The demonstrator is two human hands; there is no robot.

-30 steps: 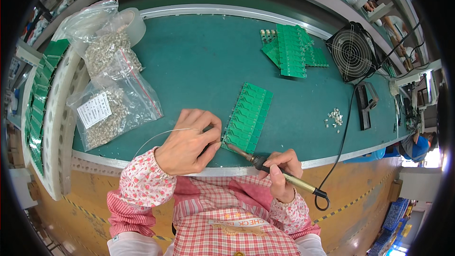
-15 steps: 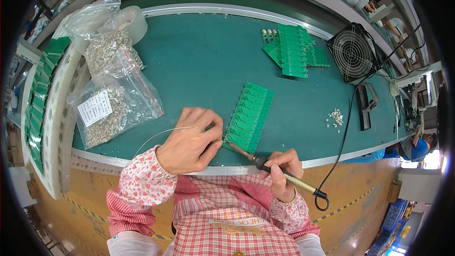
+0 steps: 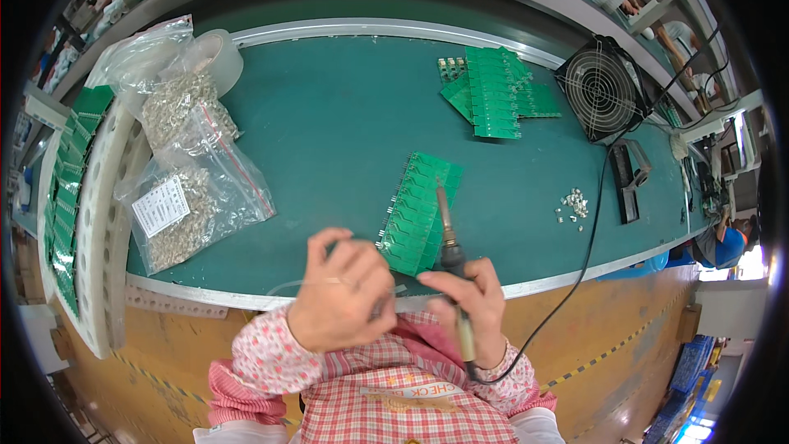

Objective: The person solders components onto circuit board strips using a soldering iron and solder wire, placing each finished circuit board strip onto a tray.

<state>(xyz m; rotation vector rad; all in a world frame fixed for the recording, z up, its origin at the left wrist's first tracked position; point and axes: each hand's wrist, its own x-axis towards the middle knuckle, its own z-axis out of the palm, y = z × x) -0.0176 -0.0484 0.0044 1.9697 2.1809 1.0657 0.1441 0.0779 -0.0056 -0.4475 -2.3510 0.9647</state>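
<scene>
A green circuit board panel (image 3: 421, 205) lies slanted on the bench, with a row of pins along its left edge. My right hand (image 3: 481, 304) is closed round a soldering iron (image 3: 451, 253). The iron points away from me, its metal tip over the panel's right part; whether it touches cannot be told. One fingertip of this hand is at the panel's near corner. My left hand (image 3: 341, 292), smeared by motion, is curled left of the near corner. A thin solder wire (image 3: 288, 286) runs from it to the left; the pinch itself is blurred.
Several green panels (image 3: 493, 94) are stacked at the back, beside a black fan (image 3: 602, 86). Clear bags of small pale parts (image 3: 185, 210) and a tape roll (image 3: 220, 62) lie left. Loose parts (image 3: 575, 204), a black holder (image 3: 628, 185) and the iron's cord (image 3: 593, 255) are right.
The iron has swung from pointing left at the panel's near corner to pointing away over its right part. My left hand has drawn back from the pin edge. The panel has turned slightly.
</scene>
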